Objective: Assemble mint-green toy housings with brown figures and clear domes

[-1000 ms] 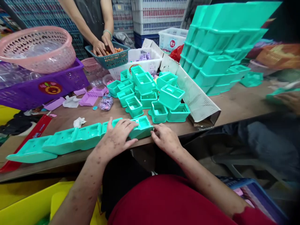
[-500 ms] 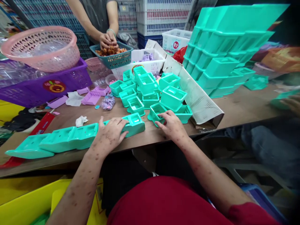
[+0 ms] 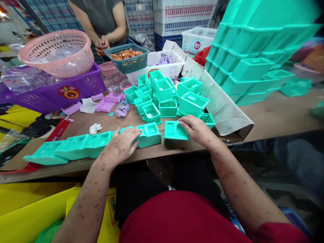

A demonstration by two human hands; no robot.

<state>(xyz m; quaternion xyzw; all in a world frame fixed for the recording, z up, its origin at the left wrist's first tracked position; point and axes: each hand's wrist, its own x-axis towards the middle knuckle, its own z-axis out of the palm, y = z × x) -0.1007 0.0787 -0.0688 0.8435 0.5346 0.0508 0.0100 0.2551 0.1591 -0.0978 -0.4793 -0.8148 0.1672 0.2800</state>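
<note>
A row of nested teal plastic boxes (image 3: pixel 76 145) lies along the table's front edge. My left hand (image 3: pixel 120 146) is over the row near its right end, fingers across the top and thumb at the near side. The end box (image 3: pixel 149 135) shows to the right of those fingers. Just beyond a small gap, my right hand (image 3: pixel 198 131) grips one teal plastic box (image 3: pixel 174 130) by its right end, thumb hidden. This box is tipped a little above the table. Behind it, loose teal boxes (image 3: pixel 162 89) lie in a heap.
A cardboard piece (image 3: pixel 220 101) borders the heap, with tall teal stacks (image 3: pixel 250 44) beyond. At left, a pink basket (image 3: pixel 58 64) sits on a purple crate (image 3: pixel 83 86). Across the table, a person (image 3: pixel 106 23) stands by a blue-green basket (image 3: pixel 129 65) of orange-brown pieces.
My right hand has lifted a box from the heap's front and turned it, bringing it near the row's end. The person opposite has drawn their hands out of the basket. The view has shifted.
</note>
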